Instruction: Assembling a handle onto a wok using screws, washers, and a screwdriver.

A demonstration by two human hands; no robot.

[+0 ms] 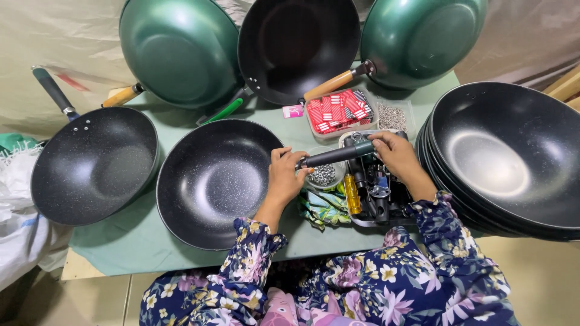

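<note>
A black speckled wok pan (214, 181) without a handle lies on the green table cover in front of me. My left hand (285, 175) rests at its right rim, fingers at the near end of a dark handle (335, 156). My right hand (396, 154) grips the far, grey-capped end of that handle. Under the handle stands a small clear bowl of metal screws (323, 175). Below my right hand is a black tray of tools (374, 202), with a yellow-handled screwdriver (352, 194) in it.
A finished black pan with a handle (93, 163) lies at the left. A stack of black pans (513, 157) stands at the right. Three pans (290, 45) lean at the back. A tray of red packets (338, 110) and a bag of small metal parts (393, 116) sit behind the tool tray.
</note>
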